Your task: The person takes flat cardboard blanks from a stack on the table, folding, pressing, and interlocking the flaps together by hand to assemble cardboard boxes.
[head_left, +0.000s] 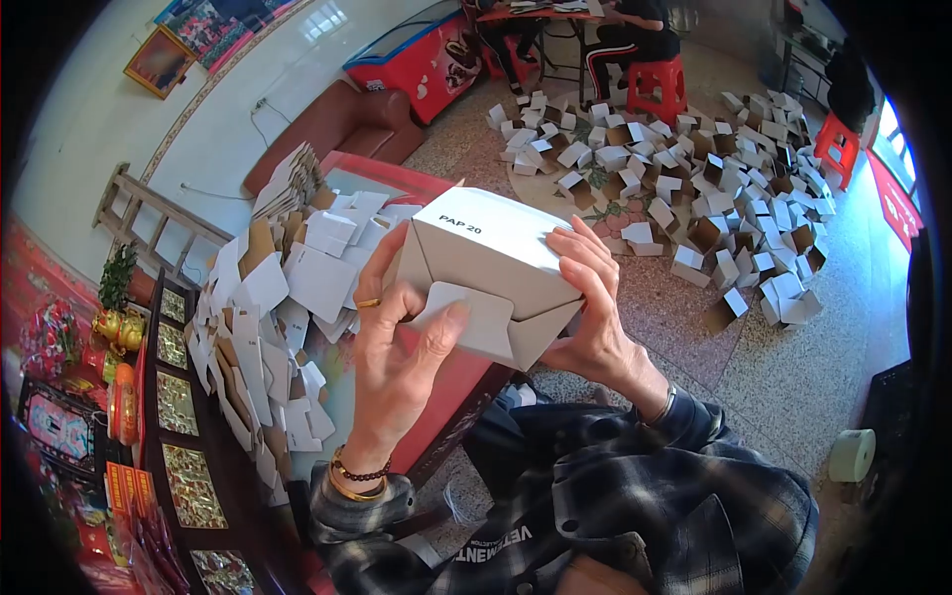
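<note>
Held up in front of me is a white cardboard box (496,238) with "PAP 20" printed on its upper face. The end facing me has folded flaps, and a rounded tab lies across its middle. My left hand (397,342) grips the box's left side, with the thumb pressed on the tab and the fingers bent around the edge. On the right side, my right hand (595,307) clasps the box, its fingers over the top edge and its thumb partly hidden underneath. Below and left of the box, many flat white cartons (322,258) lie piled on the red-edged table (382,178).
Many folded boxes (714,198) cover the floor at the back right. Two people sit on red stools (656,89) farther off. A brown sofa (342,129) and a red freezer (421,64) stand along the wall. A tape roll (853,456) is at the right.
</note>
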Demonstrator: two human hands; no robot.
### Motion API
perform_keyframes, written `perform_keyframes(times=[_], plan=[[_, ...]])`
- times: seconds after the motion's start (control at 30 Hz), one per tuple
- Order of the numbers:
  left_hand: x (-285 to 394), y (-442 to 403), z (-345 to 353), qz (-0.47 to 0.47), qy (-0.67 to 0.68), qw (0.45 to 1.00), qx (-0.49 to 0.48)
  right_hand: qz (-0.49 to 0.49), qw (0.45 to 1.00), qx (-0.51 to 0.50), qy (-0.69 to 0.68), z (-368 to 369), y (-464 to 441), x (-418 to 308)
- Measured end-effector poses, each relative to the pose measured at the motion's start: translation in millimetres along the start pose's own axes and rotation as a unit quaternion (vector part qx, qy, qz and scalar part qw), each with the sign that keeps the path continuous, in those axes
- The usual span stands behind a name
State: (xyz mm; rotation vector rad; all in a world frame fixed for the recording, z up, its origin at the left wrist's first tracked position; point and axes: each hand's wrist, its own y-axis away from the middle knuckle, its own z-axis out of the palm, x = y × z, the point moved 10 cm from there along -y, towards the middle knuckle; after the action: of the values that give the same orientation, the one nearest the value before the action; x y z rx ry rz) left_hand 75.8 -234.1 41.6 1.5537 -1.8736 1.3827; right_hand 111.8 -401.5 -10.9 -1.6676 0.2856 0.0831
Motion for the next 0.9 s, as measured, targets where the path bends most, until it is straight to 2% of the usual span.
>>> perform_keyframes(times=[0.17,0.27,0.37,0.53,0.67,0.77,0.9], plan=[[-1,9,-12,-0.001,-0.012,0.999,0.045,-0.030,0.999,0.025,0.012,6,-4,-11],[2,16,-15,0.005,0.105,0.990,0.095,-0.034,0.999,0.028,0.003,8,-4,-19],[0,23,-22,0.035,0.076,0.993,0.087,-0.044,0.998,0.032,0.005,10,-6,-23],[6,29,-24,0.019,0.071,0.989,0.129,-0.057,0.997,0.052,0.001,13,-4,-28],[3,36,-21,-0.015,0.092,0.983,0.159,-0.040,0.998,0.040,-0.020,19,-2,-30],[-1,38,-23,-0.011,0.022,0.985,0.172,-0.004,0.999,0.015,-0.039,23,-1,-32],[-18,42,-23,0.001,0.052,0.970,0.236,-0.006,0.999,0.032,-0.008,28,4,-37]])
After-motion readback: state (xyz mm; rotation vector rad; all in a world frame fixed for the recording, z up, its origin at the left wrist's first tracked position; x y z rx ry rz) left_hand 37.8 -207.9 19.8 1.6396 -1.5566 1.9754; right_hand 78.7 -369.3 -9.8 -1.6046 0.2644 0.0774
